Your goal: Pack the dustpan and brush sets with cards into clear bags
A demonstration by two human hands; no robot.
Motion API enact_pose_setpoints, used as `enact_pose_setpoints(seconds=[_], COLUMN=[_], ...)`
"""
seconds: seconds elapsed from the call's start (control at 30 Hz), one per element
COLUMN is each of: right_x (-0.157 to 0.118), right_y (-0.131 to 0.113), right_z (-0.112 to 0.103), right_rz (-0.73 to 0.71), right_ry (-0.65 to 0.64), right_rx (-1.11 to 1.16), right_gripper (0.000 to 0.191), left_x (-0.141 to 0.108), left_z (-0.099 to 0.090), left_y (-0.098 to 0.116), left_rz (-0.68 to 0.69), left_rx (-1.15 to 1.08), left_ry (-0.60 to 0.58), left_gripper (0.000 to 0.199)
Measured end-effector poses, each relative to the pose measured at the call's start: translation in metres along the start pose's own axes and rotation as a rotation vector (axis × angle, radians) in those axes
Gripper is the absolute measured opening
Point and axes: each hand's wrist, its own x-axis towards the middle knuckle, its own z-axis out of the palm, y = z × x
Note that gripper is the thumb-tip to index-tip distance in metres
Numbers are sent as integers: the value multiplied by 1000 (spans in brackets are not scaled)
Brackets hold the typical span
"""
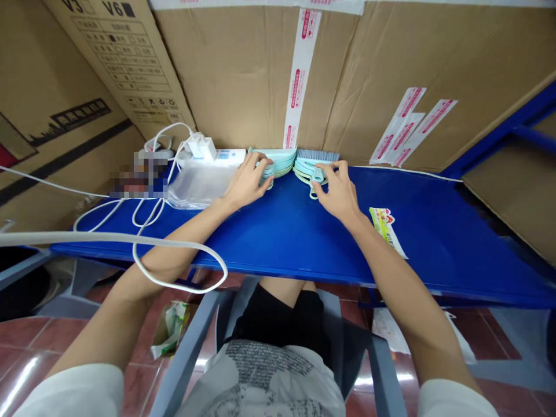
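1. In the head view, brown cardboard (243, 75) stands behind a blue worktop (278, 231). To the left I see a white power strip (234, 155) and clear plastic bags (202, 185); to the right lies a bright printed packet (387, 231).

2. Same view: at the worktop's far edge, near the cardboard, sit two groups of pale-green pieces. The left stack (284, 162) looks like nested curved pieces. The right stack (308, 168) has grey bristles (319, 155) behind it and a loop (313, 194) at its near end. They lie just beside each other, between the hands.

3. The left hand (245, 180) arches over the left stack's outer end, fingers bent and thumb apart. I cannot tell whether it grips or only rests there.

4. The right hand (341, 188) is at the right stack's outer side, thumb and fingers around the handle area. I cannot tell from here how firmly they close.

5. I judge the step in hand to be handling or lining up both stacks; the next move seems to call for secure contact on each, without fanning the nested pieces apart.
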Motion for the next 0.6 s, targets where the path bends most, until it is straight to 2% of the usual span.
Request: enact_pose_setpoints(seconds=[0.2, 0.47, 0.53, 0.6], right_x=[2, 5, 1, -10], right_y=[4, 3, -7, -30], right_z=[5, 4, -4, -18], right_rz=[60, 70, 49, -6], right_ry=[40, 97, 118, 96], right_rx=[259, 286, 297, 374], right_gripper=[38, 32, 27, 27], left_x=[0, -2, -1, -1], left_z=[3, 1, 0, 0], left_y=[1, 2, 3, 4], left_rz=[-29, -51, -54, -56], left_rx=[-47, -52, -39, -30], left_ry=[34, 41, 40, 35], left_gripper=[23, 22, 23, 23])
